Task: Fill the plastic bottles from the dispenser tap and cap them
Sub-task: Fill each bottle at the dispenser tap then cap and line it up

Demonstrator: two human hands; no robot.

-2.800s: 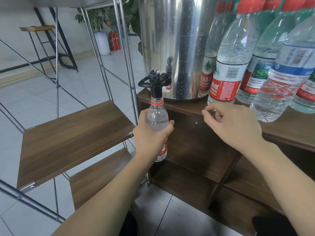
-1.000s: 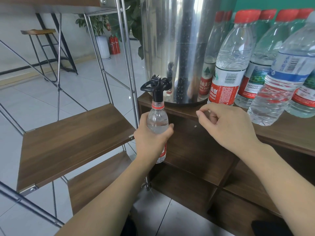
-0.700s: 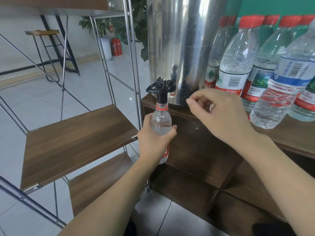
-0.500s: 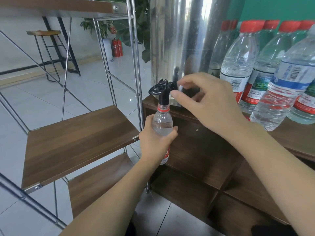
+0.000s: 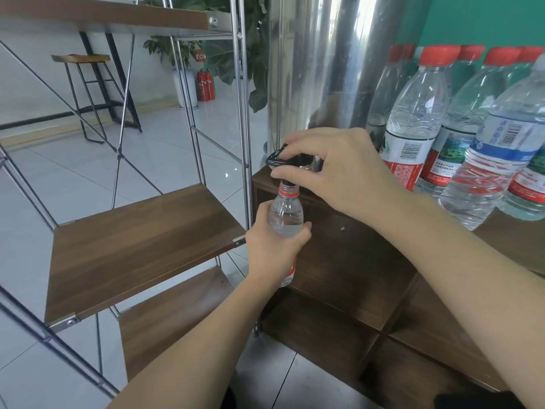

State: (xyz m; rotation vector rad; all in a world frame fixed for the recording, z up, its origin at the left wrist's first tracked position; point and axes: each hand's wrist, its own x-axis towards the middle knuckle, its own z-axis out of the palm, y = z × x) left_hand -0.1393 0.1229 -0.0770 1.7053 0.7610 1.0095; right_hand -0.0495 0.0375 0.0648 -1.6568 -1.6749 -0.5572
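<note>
My left hand (image 5: pixel 272 252) grips the bottle (image 5: pixel 285 219) under the tap (image 5: pixel 290 163) at the desk's left edge; my right hand (image 5: pixel 339 169) pinches the lever. Filling step; closing, then capping, comes next.

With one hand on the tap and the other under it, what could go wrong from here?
1. The small clear plastic bottle in the left hand looks nearly full, so it may overflow unless the right hand shuts the black tap lever promptly.
2. The bottle hangs past the brown wooden cabinet edge, unsupported; a slip drops it to the floor.
</note>
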